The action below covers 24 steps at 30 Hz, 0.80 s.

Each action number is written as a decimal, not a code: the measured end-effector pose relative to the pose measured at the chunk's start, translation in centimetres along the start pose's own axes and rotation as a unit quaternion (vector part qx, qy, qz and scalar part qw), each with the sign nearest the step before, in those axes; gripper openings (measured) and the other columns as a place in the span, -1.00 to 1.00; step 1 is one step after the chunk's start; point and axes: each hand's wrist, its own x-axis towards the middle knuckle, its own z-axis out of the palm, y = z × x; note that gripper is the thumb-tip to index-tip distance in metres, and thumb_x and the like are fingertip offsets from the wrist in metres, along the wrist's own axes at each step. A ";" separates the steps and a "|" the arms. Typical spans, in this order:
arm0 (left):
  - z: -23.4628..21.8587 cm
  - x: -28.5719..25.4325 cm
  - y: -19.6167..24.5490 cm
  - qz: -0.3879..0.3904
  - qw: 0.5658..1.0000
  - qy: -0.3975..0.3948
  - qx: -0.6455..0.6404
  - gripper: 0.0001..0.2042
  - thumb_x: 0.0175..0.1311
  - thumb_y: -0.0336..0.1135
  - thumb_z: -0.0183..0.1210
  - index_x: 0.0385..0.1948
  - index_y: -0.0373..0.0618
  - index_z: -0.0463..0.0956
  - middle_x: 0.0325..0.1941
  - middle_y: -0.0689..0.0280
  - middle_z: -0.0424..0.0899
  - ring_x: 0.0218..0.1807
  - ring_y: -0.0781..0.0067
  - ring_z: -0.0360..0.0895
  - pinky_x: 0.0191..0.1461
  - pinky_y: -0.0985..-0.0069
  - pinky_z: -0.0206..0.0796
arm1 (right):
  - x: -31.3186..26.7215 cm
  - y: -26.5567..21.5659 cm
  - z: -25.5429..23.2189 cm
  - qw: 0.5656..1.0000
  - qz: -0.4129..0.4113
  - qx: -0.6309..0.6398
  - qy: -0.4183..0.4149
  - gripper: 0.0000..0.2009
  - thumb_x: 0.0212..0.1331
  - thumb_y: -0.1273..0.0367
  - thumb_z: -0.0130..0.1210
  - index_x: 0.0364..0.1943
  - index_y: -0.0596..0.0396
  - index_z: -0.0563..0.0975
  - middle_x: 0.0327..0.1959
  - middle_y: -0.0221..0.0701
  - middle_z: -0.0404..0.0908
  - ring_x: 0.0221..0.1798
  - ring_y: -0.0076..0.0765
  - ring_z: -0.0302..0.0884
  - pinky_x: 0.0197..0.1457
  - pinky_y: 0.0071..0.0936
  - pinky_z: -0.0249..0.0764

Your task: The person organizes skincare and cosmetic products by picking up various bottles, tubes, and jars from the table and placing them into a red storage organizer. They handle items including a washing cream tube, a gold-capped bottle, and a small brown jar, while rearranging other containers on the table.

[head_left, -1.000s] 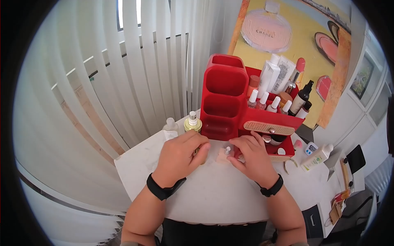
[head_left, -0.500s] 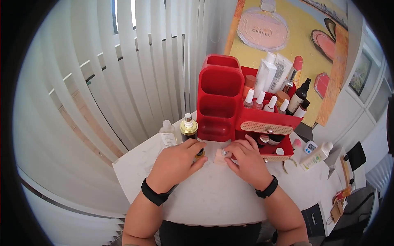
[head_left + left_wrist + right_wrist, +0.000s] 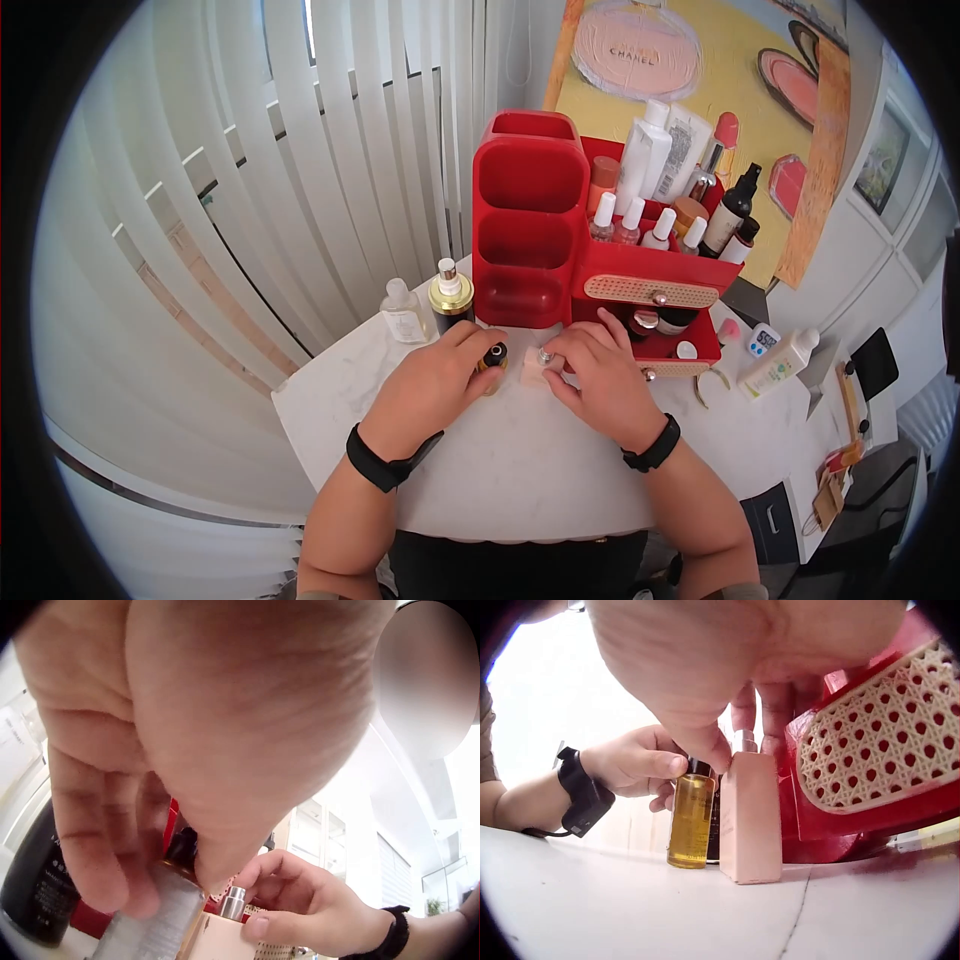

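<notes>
My left hand [image 3: 430,385] grips a small glass bottle of golden oil [image 3: 691,821] near its neck, thumb and fingers around it. Its black top [image 3: 495,352] pokes up between them. The bottle stands upright on the white marbled tabletop. Just to its right stands a pale pink, square-sided spray bottle [image 3: 751,817] with a silver nozzle [image 3: 234,900]. My right hand [image 3: 605,385] pinches that bottle at the nozzle, thumb on the near side and fingers behind. A dark bottle with a gold collar [image 3: 452,292] stands beyond my left hand, beside a clear bottle with a white label [image 3: 405,312].
A red organizer [image 3: 580,255] stands behind my hands, holding nail polishes, tubes and a black spray bottle [image 3: 730,215]. Its lower drawer [image 3: 690,352] is pulled out with jars inside. To the right are a small timer [image 3: 765,340] and a white lotion bottle [image 3: 780,365]. Blinds hang at left.
My right hand has shifted left, its thumb and fingers coming onto the pink bottle's nozzle. My left hand has turned so the oil bottle's black top shows. The head view has shifted slightly.
</notes>
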 end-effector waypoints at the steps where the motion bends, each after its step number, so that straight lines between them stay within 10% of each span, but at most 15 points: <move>1: 0.0 0.0 0.1 -0.007 1.000 -0.004 -0.010 -0.68 0.28 -0.41 0.28 0.06 -0.16 0.52 -0.05 0.19 0.60 -0.20 0.10 0.65 -0.11 0.32 0.50 | 0.0 -0.1 0.0 1.000 -0.005 0.001 0.002 -0.72 0.09 0.40 0.31 -0.11 0.01 0.54 -0.15 -0.42 0.62 0.11 -0.24 0.53 0.52 0.04 0.18; 24: 0.8 0.2 -0.1 -0.008 0.998 -0.010 -0.065 -0.68 0.29 -0.36 0.28 0.06 -0.11 0.51 -0.12 0.18 0.57 -0.20 0.16 0.63 -0.09 0.35 0.48 | -0.2 -0.1 -0.5 0.997 -0.036 -0.001 -0.073 -0.56 0.03 0.51 0.22 0.08 -0.04 0.58 0.05 -0.45 0.57 0.27 -0.29 0.46 0.62 0.17 -0.02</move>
